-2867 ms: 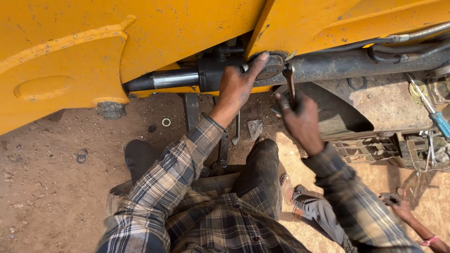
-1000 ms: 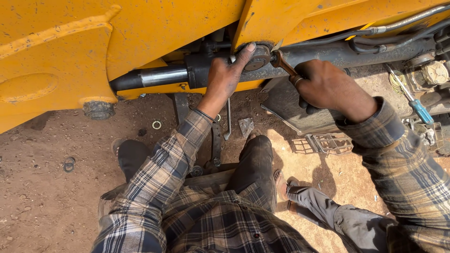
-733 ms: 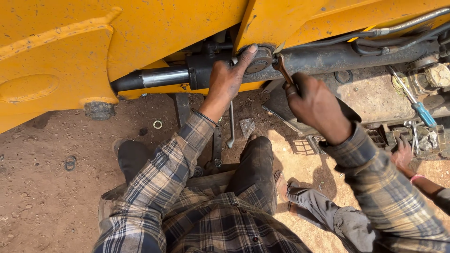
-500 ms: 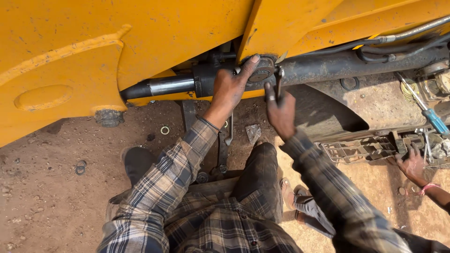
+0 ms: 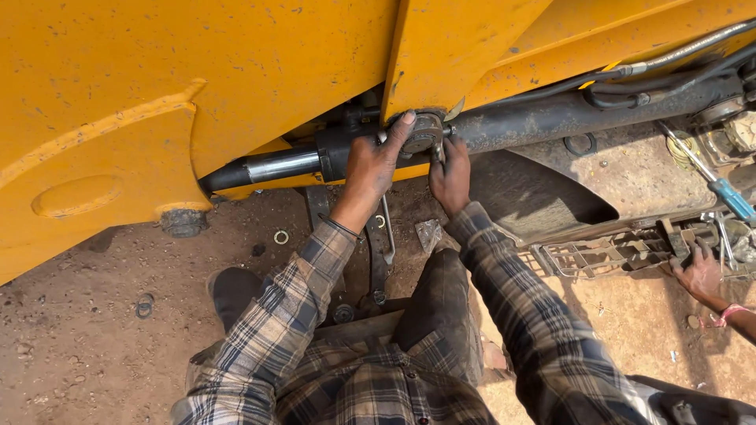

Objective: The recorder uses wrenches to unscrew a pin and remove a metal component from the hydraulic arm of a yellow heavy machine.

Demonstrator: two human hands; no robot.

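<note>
left hand [image 5: 370, 169]: fingers spread over the round pin cap [image 5: 423, 134], greasy, might slip
right hand [image 5: 450, 171]: fingers curled on a small tool [image 5: 438, 149], pinch risk

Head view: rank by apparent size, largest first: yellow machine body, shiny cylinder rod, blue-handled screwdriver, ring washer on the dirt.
1. yellow machine body
2. shiny cylinder rod and blue-handled screwdriver: look alike in length, not ranked
3. ring washer

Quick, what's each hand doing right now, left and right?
Left hand: open, palm and fingers pressed on the round cylinder end cap.
Right hand: closed around a small tool under the cap; the tool is mostly hidden.
</note>
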